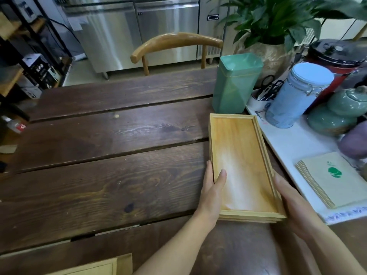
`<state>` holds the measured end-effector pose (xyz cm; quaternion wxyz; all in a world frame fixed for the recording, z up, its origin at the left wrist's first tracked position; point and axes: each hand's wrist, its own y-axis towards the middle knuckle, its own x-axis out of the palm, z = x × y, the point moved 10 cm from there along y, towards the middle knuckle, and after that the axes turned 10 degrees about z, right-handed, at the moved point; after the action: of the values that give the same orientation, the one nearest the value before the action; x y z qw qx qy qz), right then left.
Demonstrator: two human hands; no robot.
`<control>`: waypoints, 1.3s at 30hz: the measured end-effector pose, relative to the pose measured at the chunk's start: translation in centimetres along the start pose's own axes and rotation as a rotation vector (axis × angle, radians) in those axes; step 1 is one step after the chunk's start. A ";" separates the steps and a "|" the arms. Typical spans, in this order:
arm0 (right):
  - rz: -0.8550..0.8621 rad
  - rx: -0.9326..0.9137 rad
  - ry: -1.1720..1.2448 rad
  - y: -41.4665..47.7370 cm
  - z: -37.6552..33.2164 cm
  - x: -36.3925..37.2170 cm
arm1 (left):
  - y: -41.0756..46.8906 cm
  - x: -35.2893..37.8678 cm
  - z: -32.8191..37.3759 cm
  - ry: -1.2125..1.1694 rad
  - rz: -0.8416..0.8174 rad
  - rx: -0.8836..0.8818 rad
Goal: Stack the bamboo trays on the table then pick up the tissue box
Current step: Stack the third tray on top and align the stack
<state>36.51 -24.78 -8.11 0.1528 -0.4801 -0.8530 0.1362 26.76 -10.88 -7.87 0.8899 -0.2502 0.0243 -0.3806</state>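
A stack of light bamboo trays point(241, 147) lies on the dark wooden table point(111, 155), right of centre. My left hand point(213, 192) grips the stack's left edge, thumb inside the top tray. My right hand point(294, 205) holds the right edge near the front corner. Part of another bamboo piece point(95, 265) shows at the bottom edge. A stack of beige napkins with a green logo point(335, 179) lies to the right. No tissue box is clearly visible.
Behind the trays stands a green tin point(236, 84). A white mat point(294, 145) on the right carries a blue jar point(297, 96), a cup with scissors point(262, 96), green teapots point(341, 114) and a plant point(274, 22). A wooden chair point(174, 44) stands at the far side.
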 end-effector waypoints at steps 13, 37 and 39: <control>-0.024 -0.217 -0.242 -3.8 -1.5 -1.2 | -3.0 -1.1 -0.3 0.458 -0.167 0.285; 0.255 -0.608 -0.620 -6.9 -2.1 -2.5 | -4.7 -2.6 -0.7 0.693 0.036 0.573; 0.246 -0.612 -0.625 -6.9 -2.2 -2.4 | -4.7 -2.7 -0.7 0.689 0.021 0.550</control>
<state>33.22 -30.15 -3.81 -0.2782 -0.5368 -0.7958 0.0335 21.56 -12.13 -6.71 0.8671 0.1379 0.2199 -0.4251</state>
